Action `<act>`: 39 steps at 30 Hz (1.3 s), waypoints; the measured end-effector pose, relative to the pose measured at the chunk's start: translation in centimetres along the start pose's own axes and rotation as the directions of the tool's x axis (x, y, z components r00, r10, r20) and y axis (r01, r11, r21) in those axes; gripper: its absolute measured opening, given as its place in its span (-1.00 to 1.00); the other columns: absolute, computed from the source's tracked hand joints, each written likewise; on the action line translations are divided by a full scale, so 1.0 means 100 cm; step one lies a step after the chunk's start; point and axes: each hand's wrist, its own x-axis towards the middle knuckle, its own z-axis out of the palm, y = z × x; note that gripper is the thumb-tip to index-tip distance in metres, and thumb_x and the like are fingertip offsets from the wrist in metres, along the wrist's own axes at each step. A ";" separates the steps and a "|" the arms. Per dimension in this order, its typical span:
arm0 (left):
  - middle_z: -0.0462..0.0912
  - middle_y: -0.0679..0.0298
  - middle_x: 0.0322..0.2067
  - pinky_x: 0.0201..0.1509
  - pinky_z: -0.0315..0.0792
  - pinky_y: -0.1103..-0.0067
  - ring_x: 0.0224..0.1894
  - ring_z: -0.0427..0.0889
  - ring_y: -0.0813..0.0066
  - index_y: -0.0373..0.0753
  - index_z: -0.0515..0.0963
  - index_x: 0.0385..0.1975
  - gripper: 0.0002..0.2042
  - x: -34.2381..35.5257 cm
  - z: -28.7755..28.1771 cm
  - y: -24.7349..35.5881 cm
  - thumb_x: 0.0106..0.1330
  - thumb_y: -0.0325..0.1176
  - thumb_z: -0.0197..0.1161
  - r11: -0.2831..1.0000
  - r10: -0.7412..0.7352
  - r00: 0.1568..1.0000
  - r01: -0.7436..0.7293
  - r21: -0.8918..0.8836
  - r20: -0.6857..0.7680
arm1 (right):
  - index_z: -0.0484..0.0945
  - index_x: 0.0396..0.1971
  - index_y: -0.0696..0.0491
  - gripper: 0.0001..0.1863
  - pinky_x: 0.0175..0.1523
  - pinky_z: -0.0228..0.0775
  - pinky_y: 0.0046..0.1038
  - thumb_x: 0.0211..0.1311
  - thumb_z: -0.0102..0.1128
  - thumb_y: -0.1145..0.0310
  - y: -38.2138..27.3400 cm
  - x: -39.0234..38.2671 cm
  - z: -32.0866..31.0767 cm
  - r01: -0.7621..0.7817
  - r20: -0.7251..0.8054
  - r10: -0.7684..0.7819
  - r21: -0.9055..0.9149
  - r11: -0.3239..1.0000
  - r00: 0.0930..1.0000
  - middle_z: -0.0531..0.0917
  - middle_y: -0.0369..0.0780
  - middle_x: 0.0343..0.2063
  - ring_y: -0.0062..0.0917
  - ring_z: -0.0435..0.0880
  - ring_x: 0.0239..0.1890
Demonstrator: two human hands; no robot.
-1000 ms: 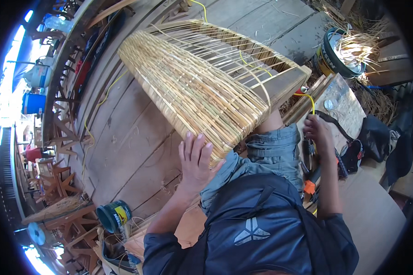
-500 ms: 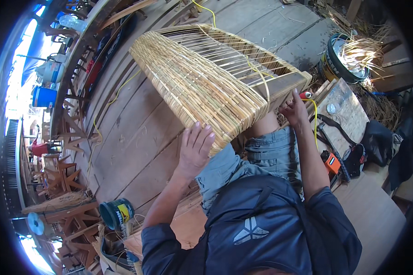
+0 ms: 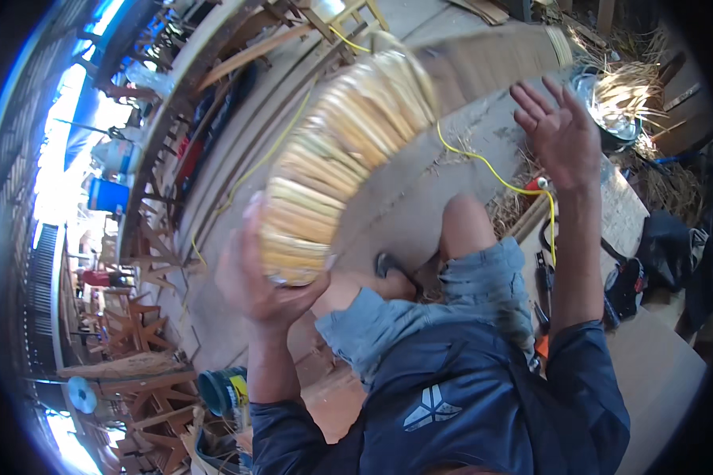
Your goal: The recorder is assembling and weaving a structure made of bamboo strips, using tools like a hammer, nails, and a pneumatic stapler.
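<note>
A woven cane or rattan piece on a wooden frame [image 3: 317,178] is raised and tilted, its wrapped edge curving up toward the far side. My left hand [image 3: 253,277] is closed around the near lower end of it, blurred by motion. A brown flat board [image 3: 491,67] forms the piece's far right part and ends in a wrapped tip. My right hand [image 3: 566,142] is raised just below that board with fingers spread, apart from the piece and holding nothing. The woven face seen earlier is turned out of view.
A yellow cord [image 3: 483,161] crosses the plank floor [image 3: 396,194]. At right are a bucket with pale fibre strips [image 3: 622,91], black-handled tools [image 3: 543,277] and a wooden board [image 3: 650,364]. A dark green bucket [image 3: 220,389] and wooden frames [image 3: 139,328] stand at left.
The woven piece has been lifted and turned from face-up onto its edge. My left hand has moved left and gripped its end. My right hand has let go and risen to the right.
</note>
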 end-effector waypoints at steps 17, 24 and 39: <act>0.43 0.17 -0.11 0.06 0.34 0.55 -0.10 0.46 0.44 -0.38 0.35 -0.10 -0.55 0.136 -0.008 -0.098 0.01 -0.45 0.37 0.847 -0.504 0.639 0.235 -0.477 -0.581 | 0.00 0.24 0.20 0.04 0.33 -0.05 -0.14 -0.15 0.37 -0.02 0.253 -0.089 0.014 0.314 0.428 0.243 -0.863 0.396 0.871 0.17 0.12 0.19 0.01 0.10 0.26; 0.43 0.14 -0.12 0.06 0.32 0.55 -0.08 0.44 0.43 -0.39 0.34 -0.13 -0.55 0.100 -0.019 -0.123 0.01 -0.44 0.36 0.843 -0.537 0.532 0.362 -0.398 -0.654 | 0.03 0.20 0.27 -0.09 0.36 -0.11 -0.16 -0.08 0.31 0.17 0.267 -0.088 0.027 0.411 0.433 0.201 -0.901 0.141 0.879 0.17 0.13 0.17 0.00 0.10 0.25; 0.26 0.01 0.15 0.21 0.25 0.40 0.17 0.31 0.26 -0.28 0.33 -0.07 -0.44 0.093 -0.039 -0.095 -0.11 -0.41 0.44 0.846 -0.198 0.932 0.006 -0.533 -0.305 | 0.32 0.09 0.10 -0.56 -0.19 0.33 -0.60 0.22 0.03 0.29 0.211 -0.021 0.062 -0.045 0.149 0.157 -0.569 0.821 0.976 0.50 -0.23 -0.08 -0.60 0.55 -0.10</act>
